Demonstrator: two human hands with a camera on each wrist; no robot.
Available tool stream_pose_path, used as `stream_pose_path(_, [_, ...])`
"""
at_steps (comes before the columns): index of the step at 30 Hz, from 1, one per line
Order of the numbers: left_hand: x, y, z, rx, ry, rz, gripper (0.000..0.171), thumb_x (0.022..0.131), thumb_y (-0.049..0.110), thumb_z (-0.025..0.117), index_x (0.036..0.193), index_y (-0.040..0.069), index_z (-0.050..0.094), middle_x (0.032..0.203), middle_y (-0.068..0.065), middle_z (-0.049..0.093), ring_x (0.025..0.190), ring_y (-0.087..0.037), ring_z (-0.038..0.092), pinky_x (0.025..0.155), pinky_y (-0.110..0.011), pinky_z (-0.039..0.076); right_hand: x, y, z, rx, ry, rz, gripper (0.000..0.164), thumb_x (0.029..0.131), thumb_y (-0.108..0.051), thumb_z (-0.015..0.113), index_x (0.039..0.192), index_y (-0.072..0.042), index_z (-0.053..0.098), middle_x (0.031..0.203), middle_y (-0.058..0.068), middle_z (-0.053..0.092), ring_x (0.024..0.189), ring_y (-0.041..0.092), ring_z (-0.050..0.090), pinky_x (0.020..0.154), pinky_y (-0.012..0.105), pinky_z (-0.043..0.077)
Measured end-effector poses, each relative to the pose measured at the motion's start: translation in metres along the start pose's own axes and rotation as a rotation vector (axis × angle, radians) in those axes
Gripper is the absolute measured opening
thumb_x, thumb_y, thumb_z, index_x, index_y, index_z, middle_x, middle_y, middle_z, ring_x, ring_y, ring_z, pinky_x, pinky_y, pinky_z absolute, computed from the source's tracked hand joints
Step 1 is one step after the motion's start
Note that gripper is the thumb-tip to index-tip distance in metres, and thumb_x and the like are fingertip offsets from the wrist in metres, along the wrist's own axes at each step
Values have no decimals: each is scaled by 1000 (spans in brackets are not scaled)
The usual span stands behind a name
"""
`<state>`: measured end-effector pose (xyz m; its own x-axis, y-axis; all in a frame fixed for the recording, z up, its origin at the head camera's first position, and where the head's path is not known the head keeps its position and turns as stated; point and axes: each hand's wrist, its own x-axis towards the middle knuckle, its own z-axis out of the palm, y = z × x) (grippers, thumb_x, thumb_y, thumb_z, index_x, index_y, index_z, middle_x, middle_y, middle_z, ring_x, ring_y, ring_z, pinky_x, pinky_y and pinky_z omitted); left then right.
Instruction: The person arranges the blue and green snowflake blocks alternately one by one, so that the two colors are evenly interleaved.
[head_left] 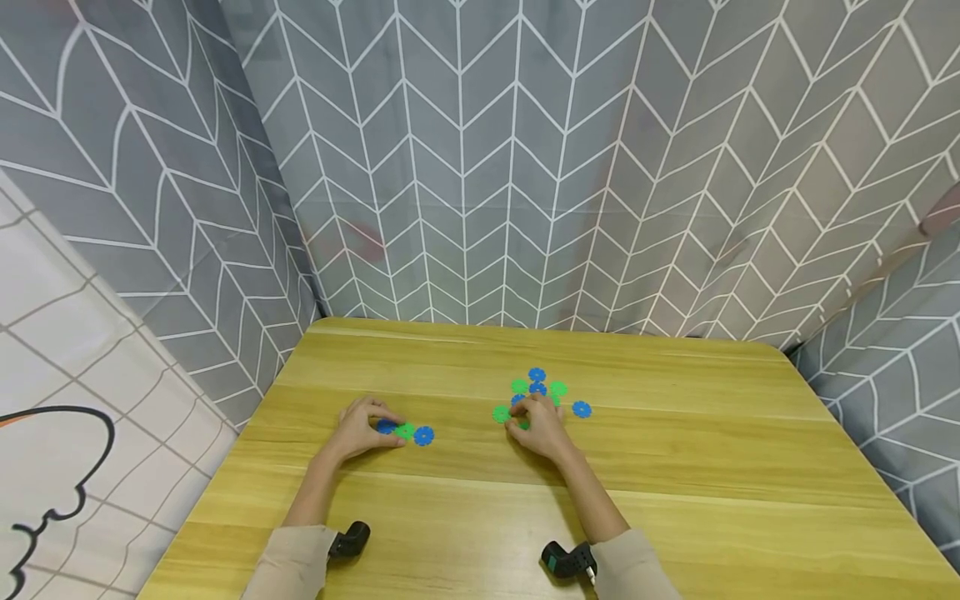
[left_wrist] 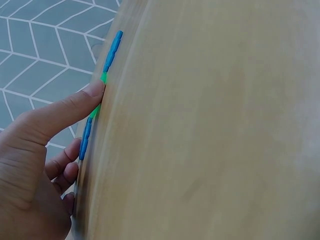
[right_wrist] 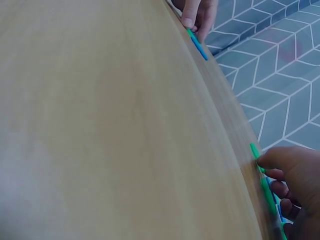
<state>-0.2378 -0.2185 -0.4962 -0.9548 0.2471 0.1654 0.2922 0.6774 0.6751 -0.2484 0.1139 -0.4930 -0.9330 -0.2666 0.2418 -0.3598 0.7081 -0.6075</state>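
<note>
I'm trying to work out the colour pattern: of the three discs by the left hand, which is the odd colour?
The green disc in the middle, at the left hand; the left disc and the right disc beside it are both blue.

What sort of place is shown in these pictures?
Probably a curtained-off booth for tabletop work, though the wider room is hidden: a wooden table with small blue and green discs on it, and grey chevron-patterned curtains behind it and on both sides.
</note>
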Motion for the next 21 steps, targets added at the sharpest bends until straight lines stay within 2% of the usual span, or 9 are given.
stream_pose_path(12, [0, 0, 0, -1, 5, 1, 30, 64, 25, 87, 89, 13, 77, 102, -11, 58, 99, -33, 49, 89, -58, 22, 4, 0, 2, 34, 4, 12, 16, 75, -13, 68, 87, -3, 69, 86, 5, 63, 86, 23, 54, 81, 47, 29])
stream_pose_path(16, [0, 1, 0, 1, 3, 4, 30, 64, 25, 87, 89, 13, 77, 102, -10, 58, 98, -32, 49, 88, -57, 23, 4, -2, 3, 11, 3, 12, 20, 74, -13, 66, 91, -2, 68, 90, 7, 63, 91, 25, 54, 81, 48, 29])
stream_pose_path(21, [0, 2, 0, -3, 6, 8, 29, 64, 25, 87, 89, 12, 77, 99, -9, 58, 96, -31, 49, 87, -55, 23, 2, -3, 6, -45, 25, -7, 29, 76, -23, 71, 97, -3, 68, 97, 8, 61, 95, 28, 54, 81, 51, 32])
